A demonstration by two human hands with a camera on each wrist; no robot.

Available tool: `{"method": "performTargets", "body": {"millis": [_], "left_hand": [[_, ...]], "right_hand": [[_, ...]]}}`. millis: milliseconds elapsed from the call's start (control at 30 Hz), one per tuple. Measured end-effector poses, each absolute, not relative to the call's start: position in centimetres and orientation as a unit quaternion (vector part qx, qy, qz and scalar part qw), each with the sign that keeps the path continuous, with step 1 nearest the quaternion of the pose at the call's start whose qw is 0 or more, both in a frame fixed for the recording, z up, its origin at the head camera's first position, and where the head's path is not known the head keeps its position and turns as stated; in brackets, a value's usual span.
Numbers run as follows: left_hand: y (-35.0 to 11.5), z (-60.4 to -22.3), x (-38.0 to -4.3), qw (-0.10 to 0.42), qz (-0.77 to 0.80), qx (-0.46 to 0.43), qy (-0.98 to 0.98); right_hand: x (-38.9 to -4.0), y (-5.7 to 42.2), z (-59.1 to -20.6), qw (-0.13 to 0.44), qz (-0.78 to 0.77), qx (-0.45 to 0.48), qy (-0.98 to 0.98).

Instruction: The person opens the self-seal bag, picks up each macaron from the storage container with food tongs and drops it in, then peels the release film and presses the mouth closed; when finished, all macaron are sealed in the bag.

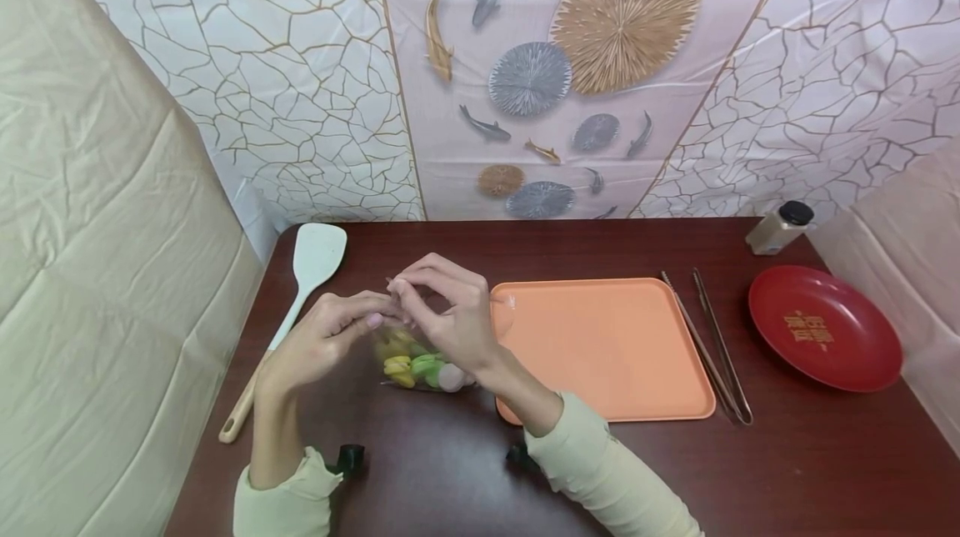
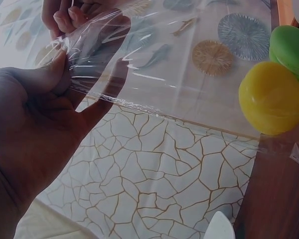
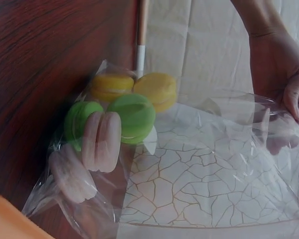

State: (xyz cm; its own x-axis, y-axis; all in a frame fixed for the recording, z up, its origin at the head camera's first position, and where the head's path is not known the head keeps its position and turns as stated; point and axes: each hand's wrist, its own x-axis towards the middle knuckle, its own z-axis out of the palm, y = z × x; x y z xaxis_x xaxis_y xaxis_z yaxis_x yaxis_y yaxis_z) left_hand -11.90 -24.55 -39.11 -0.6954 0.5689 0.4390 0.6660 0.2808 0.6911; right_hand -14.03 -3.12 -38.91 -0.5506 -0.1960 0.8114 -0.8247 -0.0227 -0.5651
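A clear plastic bag (image 3: 209, 117) hangs from both hands, with macarons at its bottom: yellow macarons (image 3: 157, 91), green macarons (image 3: 132, 118) and pale pink macarons (image 3: 102, 142). My left hand (image 1: 318, 337) pinches the bag's upper end, thumb on one side and fingers behind the film, as the left wrist view shows. Close against it, my right hand (image 1: 453, 316) pinches the same gathered end with thumb and fingertips. In the head view the macarons sit low beneath the hands, partly covered by the right one.
An orange tray (image 1: 600, 353) lies right of the bag, with metal tongs (image 1: 720, 353) along its right side. Farther right are a red plate (image 1: 847, 312) and a black-capped jar (image 1: 780, 228). On the left lies a white spatula (image 1: 315, 258) with a wooden handle.
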Motion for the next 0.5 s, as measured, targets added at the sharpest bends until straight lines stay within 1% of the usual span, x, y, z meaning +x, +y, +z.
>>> {"method": "performTargets", "body": {"millis": [133,200,500], "left_hand": [[-24.5,-39.0,-11.9,0.039,-0.469,-0.386,-0.793],[-24.5,-39.0,-11.9,0.035,-0.472,-0.388,-0.791],[-24.5,-39.0,-12.0,0.021,-0.485,-0.403,-0.775]], "right_hand": [[-13.9,-2.8,-38.8,0.235,0.633,0.396,-0.622],[-13.8,-2.5,-38.7,0.231,0.641,0.394,-0.617],[-13.7,-0.5,-38.5,0.24,0.664,0.343,-0.62]]}}
